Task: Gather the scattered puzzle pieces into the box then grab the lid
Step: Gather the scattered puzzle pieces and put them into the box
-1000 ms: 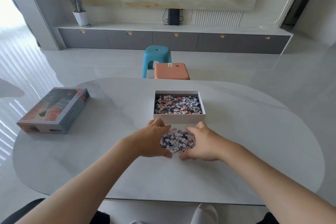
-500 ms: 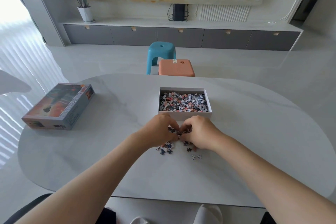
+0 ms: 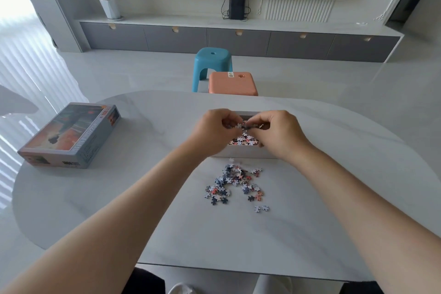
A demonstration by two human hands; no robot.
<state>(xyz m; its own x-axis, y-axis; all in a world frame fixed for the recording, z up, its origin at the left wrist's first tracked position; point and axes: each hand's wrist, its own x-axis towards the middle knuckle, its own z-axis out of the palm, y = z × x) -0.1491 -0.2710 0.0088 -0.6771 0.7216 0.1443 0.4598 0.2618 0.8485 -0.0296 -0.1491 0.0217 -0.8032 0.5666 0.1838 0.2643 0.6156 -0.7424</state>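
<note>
- My fingers (image 3: 226,120), both hands: curled in with tips meeting, pinching a small clump of pieces (image 3: 241,126). I cannot tell how many.
- My left hand (image 3: 212,133) and right hand (image 3: 280,135): side by side above the box (image 3: 243,153), hiding most of it. Only its near wall and a patch of contents show.
- The loose pieces (image 3: 235,184): on the table (image 3: 119,198), just in front of the box.
- The lid (image 3: 69,136): far left, well apart, picture side up.
- My forearms: cut off at the lower edge.

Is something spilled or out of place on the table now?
Yes. Loose puzzle pieces lie scattered on the table, just in front of the box instead of inside it. The left hand and right hand pinch some more above the box. The lid sits apart at the table's left.
</note>
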